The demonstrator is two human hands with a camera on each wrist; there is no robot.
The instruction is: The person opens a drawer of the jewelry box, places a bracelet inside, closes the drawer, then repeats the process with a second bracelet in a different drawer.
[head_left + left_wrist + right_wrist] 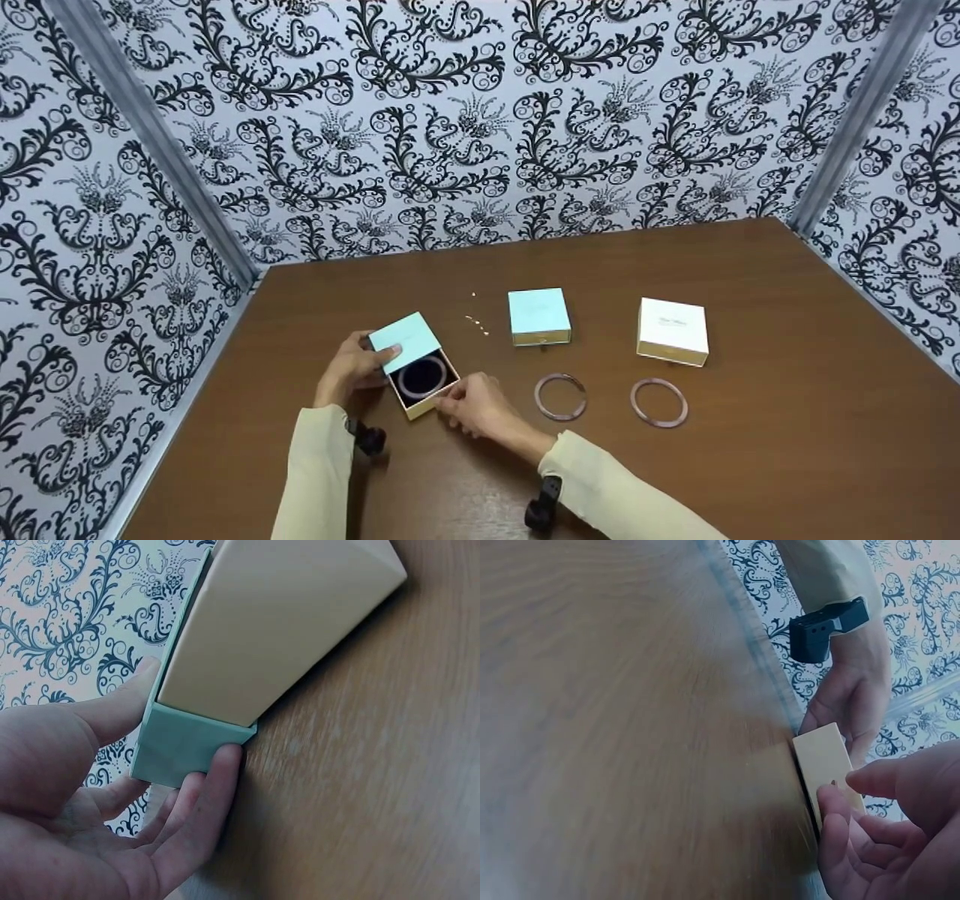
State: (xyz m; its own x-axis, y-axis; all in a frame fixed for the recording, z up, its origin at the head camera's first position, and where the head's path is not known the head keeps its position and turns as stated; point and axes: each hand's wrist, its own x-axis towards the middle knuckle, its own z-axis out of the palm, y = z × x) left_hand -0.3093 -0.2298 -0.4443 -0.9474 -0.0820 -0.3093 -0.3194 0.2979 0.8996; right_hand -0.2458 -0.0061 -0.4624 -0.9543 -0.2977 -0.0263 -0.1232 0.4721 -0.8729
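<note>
A slide-out gift box stands partly drawn out on the table's left side. My left hand [356,365] grips its mint-green sleeve [406,342], thumb on top and fingers at the underside in the left wrist view. The cream-gold drawer [277,630] sticks out toward me, and a pinkish bangle [403,387] lies in its dark lining. At the drawer's front, my right hand [480,407] pinches a small pull [834,782] between thumb and forefinger.
To the right stand a mint-green box [538,311] and a white box [673,326], both closed. A bangle [562,417] lies before the green one, another bangle [661,424] before the white one. Small gold bits [477,322] lie near the middle. Patterned walls [450,150] enclose the table.
</note>
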